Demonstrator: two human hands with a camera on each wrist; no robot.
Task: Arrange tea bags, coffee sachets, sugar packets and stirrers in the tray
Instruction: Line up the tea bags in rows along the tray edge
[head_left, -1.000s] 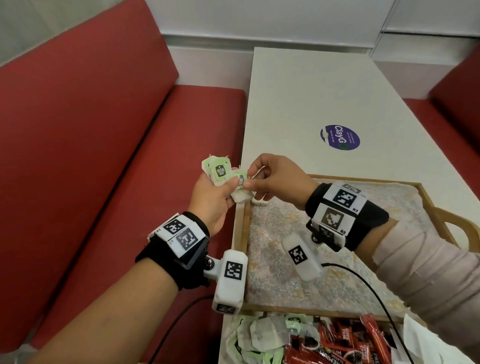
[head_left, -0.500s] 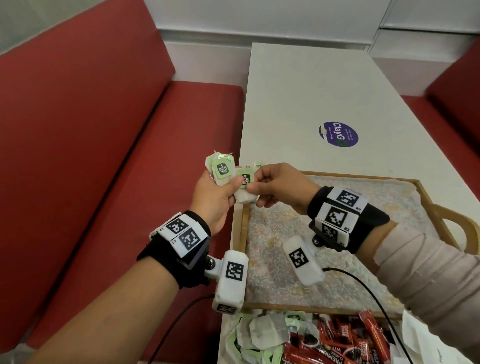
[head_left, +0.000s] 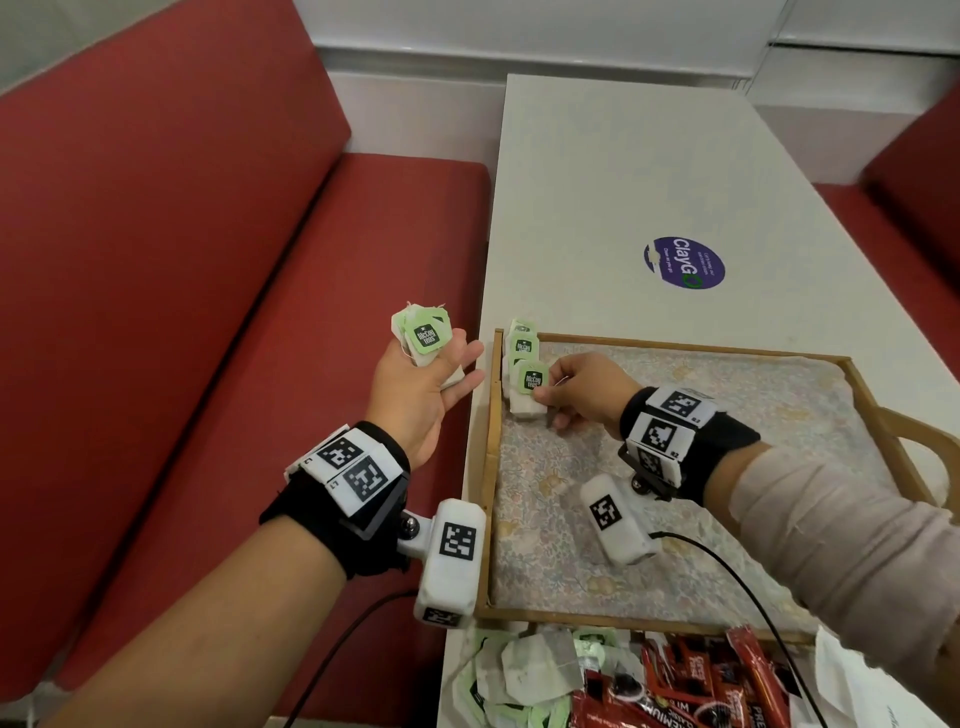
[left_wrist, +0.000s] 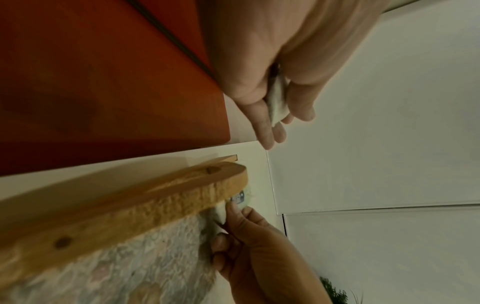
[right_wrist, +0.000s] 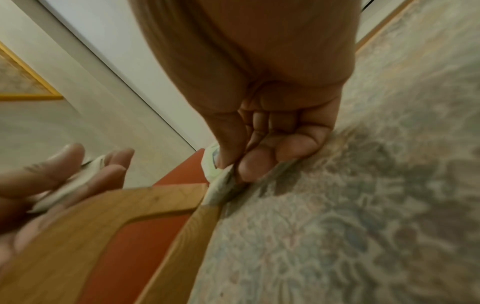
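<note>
My left hand (head_left: 431, 374) hovers over the red bench just left of the tray and holds a small stack of tea bags (head_left: 423, 335) with green tags between thumb and fingers. That stack (left_wrist: 278, 102) shows edge-on in the left wrist view. My right hand (head_left: 576, 392) pinches one tea bag (head_left: 527, 392) at the far left corner of the wooden tray (head_left: 488, 467). That bag (right_wrist: 221, 181) stands against the tray wall, in front of a short row of tea bags (head_left: 522, 340) leaning there. The tray has a floral liner (head_left: 649, 467).
Near the table's front edge, below the tray, lies a heap of loose tea bags (head_left: 524, 675) and red coffee sachets (head_left: 696, 686). A purple sticker (head_left: 684, 262) marks the white table beyond the tray. Red bench seats flank the table. A tray handle (head_left: 930, 457) juts right.
My right hand took one tea bag from the left hand's stack and carried it down into the tray's far left corner. The left hand stayed by the tray, its fingers looser.
</note>
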